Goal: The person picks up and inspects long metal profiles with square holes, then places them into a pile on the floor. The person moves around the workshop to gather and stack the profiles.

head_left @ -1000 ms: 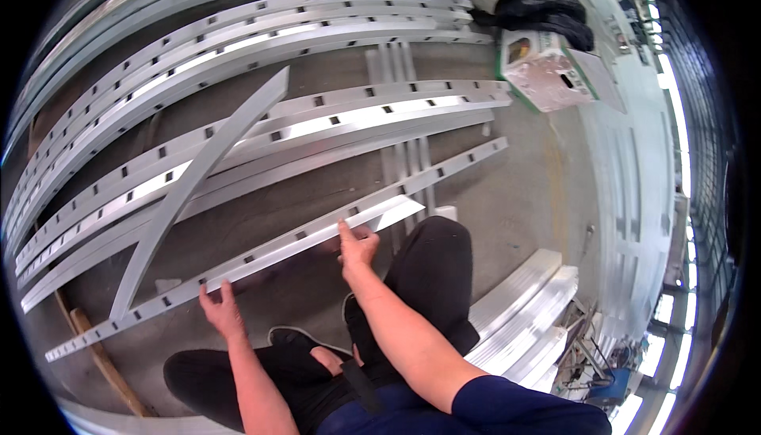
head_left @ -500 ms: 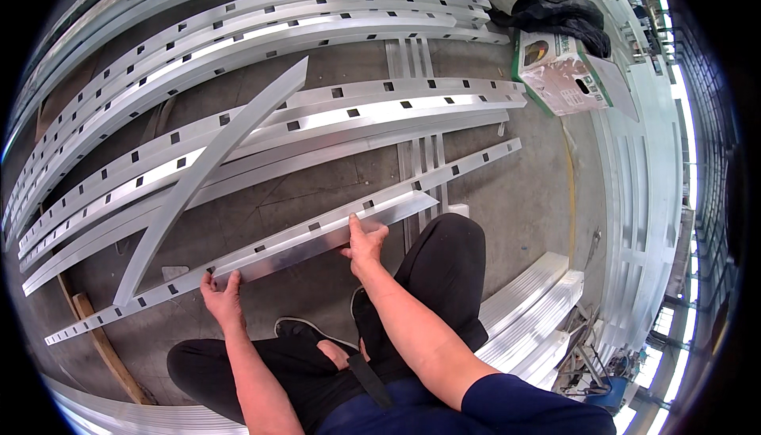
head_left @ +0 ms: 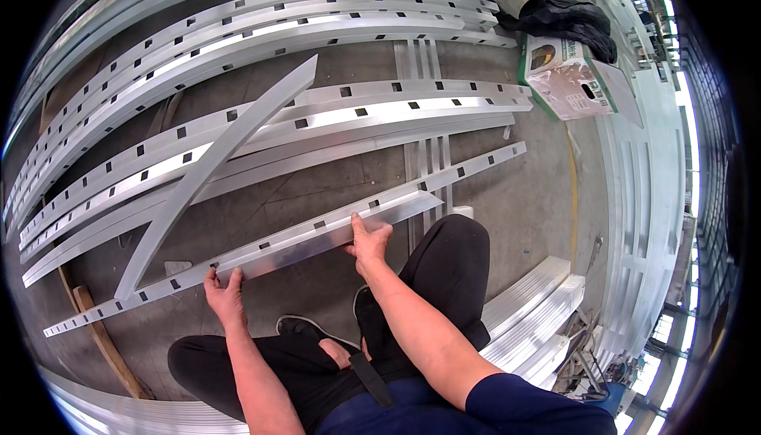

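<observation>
A short silvery metal bar with a slanted right end lies along the near side of a long metal rail with square slots. The bar's left end is in the grip of my left hand, thumb and fingers bent around its edge. Right of the bar's middle, my right hand is closed on it, thumb on top and the other fingers partly hidden below. Another plain metal bar with a slanted tip leans diagonally, its lower end at the slotted rail and its upper part across other rails.
Several slotted rails lie farther off, over metal cross strips. A wooden strip supports the left side. A carton with a black plastic bag stands at the far right. Stacked profiles lie beside my right knee.
The view has shifted slightly, so the rails and carton sit a little farther right. Both hands keep the same hold on the short bar, which stays along the slotted rail.
</observation>
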The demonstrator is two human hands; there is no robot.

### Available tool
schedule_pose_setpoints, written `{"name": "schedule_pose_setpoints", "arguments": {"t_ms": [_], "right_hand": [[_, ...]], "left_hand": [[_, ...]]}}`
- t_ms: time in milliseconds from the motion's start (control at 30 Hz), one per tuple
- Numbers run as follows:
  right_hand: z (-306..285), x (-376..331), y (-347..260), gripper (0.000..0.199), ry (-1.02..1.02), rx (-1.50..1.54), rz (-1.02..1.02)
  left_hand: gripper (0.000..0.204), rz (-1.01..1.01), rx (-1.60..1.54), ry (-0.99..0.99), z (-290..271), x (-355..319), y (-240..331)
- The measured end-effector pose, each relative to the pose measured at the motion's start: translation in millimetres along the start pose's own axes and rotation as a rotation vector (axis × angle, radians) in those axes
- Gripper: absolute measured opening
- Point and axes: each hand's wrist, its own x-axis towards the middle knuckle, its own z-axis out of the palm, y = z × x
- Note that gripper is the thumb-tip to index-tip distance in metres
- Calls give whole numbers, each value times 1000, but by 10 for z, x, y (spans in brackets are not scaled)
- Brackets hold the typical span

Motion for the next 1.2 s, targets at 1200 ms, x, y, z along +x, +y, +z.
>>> {"name": "schedule_pose_setpoints", "arguments": {"t_ms": [1200], "right_hand": [[-1259,1036,-1543,94,-551,-1047,-304]], "left_hand": [[73,80,-35,38,102,-93,56]]}}
